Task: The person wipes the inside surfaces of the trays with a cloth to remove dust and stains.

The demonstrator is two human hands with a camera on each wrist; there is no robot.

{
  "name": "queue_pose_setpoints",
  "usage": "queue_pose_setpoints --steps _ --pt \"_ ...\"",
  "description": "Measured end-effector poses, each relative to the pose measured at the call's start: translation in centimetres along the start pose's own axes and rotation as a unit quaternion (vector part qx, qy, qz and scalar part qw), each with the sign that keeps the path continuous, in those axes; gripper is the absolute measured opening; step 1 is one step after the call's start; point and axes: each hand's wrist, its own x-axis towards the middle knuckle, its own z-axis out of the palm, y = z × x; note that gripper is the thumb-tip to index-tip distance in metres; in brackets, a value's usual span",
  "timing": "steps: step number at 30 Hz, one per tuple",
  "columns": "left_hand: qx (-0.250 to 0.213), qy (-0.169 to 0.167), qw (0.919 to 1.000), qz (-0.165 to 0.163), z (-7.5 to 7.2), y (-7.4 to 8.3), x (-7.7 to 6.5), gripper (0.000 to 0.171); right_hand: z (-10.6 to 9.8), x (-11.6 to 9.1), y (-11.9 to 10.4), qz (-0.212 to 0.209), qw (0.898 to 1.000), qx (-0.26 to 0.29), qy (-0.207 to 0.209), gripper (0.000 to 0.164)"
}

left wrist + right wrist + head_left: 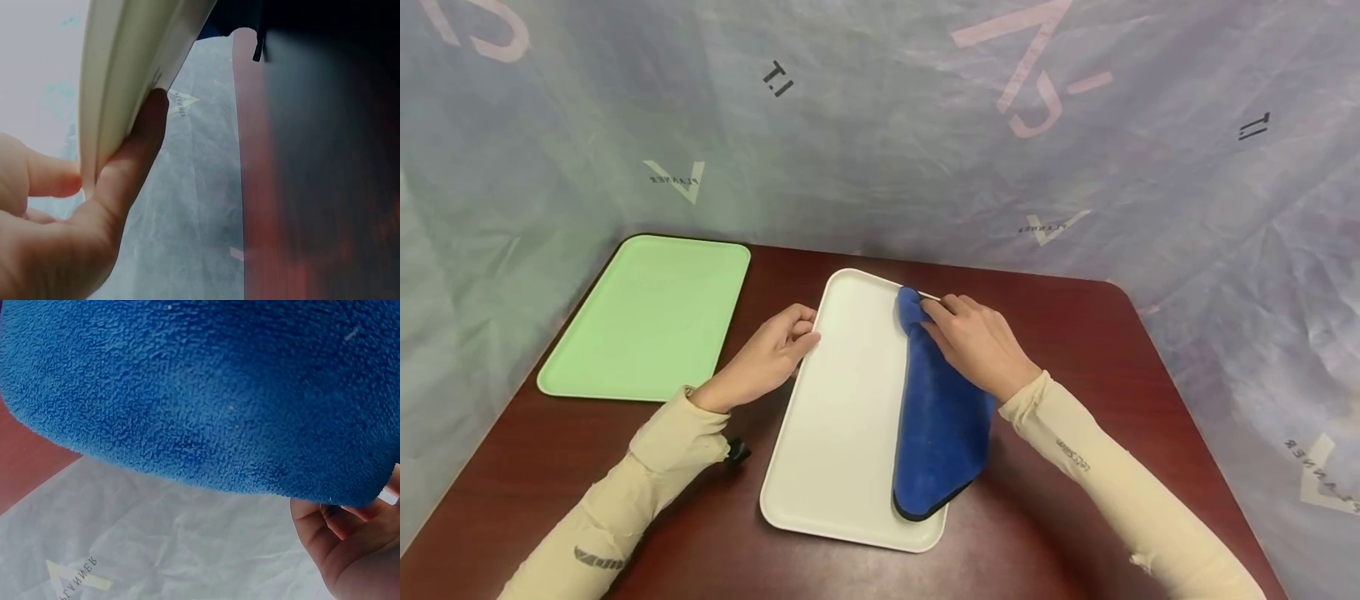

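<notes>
A white rectangular tray point(850, 417) is in the middle of the head view, its long side pointing away from me. My left hand point(769, 357) pinches its left rim; in the left wrist view the thumb and fingers lie on opposite faces of the tray edge point(106, 94). A blue plush cloth point(936, 425) with a dark border drapes over the tray's right side and hangs past it. Near the far right corner my right hand point(979, 343) grips the bunched top of the cloth. The fluffy cloth point(187, 412) fills most of the right wrist view.
A light green tray point(647, 317) lies at the far left of the dark red table point(1060, 500). Behind the table hangs a grey printed sheet point(880, 133), which also runs along both sides. A small black object point(737, 452) shows by the left cuff.
</notes>
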Motion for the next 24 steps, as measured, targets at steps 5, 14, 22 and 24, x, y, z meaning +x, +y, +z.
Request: queue_pose_setpoints --steps 5,14,22,24 --pt "0.019 0.025 0.9995 0.003 0.2 0.3 -0.2 0.022 0.2 -0.3 0.0 -0.001 1.0 0.001 0.002 0.024" --pt "-0.021 0.051 0.9983 -0.019 1.2 0.7 -0.9 0.029 0.5 -0.8 0.0 0.001 1.0 -0.004 0.006 0.033" --pt "-0.062 0.076 0.9946 -0.034 1.8 0.7 -1.2 0.029 0.5 -2.0 0.1 0.016 1.0 -0.01 -0.019 0.059" --pt "-0.07 0.085 0.9932 -0.037 1.9 0.7 -1.2 0.029 0.6 -2.2 0.2 0.016 1.0 -0.013 -0.02 0.062"
